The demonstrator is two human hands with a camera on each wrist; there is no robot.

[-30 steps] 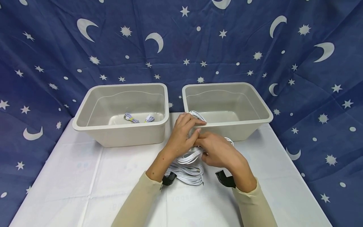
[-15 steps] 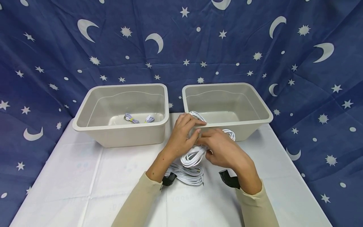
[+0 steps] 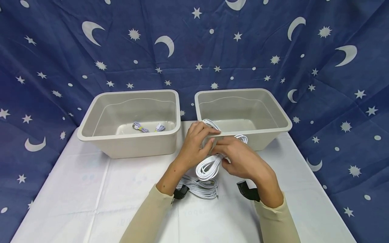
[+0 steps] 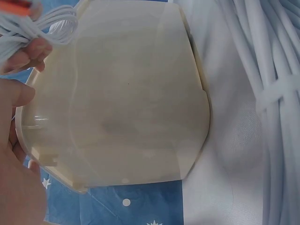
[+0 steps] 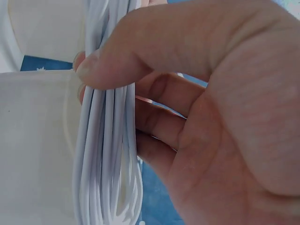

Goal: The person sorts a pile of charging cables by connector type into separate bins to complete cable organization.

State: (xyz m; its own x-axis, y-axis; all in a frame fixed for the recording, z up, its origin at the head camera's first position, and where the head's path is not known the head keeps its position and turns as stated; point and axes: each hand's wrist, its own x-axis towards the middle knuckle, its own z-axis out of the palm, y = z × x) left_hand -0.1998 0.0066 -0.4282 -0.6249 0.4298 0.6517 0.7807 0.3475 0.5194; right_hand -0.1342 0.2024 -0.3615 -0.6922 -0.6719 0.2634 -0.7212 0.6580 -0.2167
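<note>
My right hand (image 3: 241,157) pinches a coil of white cable (image 3: 208,168) at its middle, between thumb and fingers. The coil's lower loop hangs over the pile of white cable (image 3: 200,189) on the table, and its upper end (image 3: 241,137) shows past the knuckles. The right wrist view shows the thumb across the cable strands (image 5: 101,150). My left hand (image 3: 194,145) grips the near left corner of the right bin (image 3: 258,133), fingers over the rim, thumb outside. A white cable loop (image 3: 211,124) shows behind its fingertips, partly hidden by the hand.
The left beige bin (image 3: 130,143) stands beside the right one, a narrow gap between them. Two small bundled lilac cables (image 3: 140,127) lie inside it. A white cloth (image 3: 76,195) covers the table, and a blue curtain (image 3: 194,60) hangs behind.
My right hand has moved slightly to the right, bringing the coil's lower loop right and clearer of the left hand. My left hand and both bins have stayed put.
</note>
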